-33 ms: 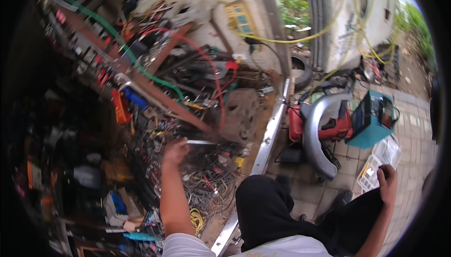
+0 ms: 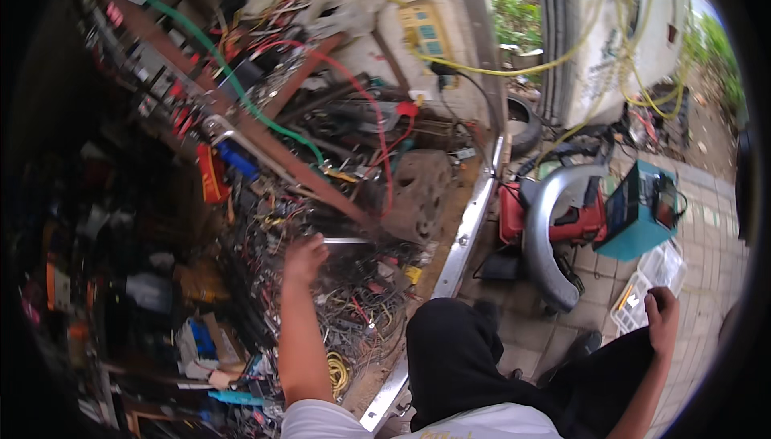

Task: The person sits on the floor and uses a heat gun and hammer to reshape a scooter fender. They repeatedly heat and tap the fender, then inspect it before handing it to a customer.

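My left hand reaches over a jumbled heap of wires and small metal parts. Its fingers are closed at one end of a shiny, straight metal piece, whose kind I cannot make out. Just beyond that piece stands a rusty metal block with holes. My right hand rests by my right knee, loosely curled with thumb and fingers apart, and nothing shows in it. Close by that hand, on the paving, lies a clear plastic compartment box.
A silver curved fender-like part stands beside a red case and a teal box-shaped device. A metal-edged sill runs between heap and paving. Red and green tubing crosses the clutter; yellow cable hangs behind.
The whole view has shifted slightly, so the surroundings sit a little farther right and lower. Both hands keep nearly the same pose, the left still at the shiny metal piece.
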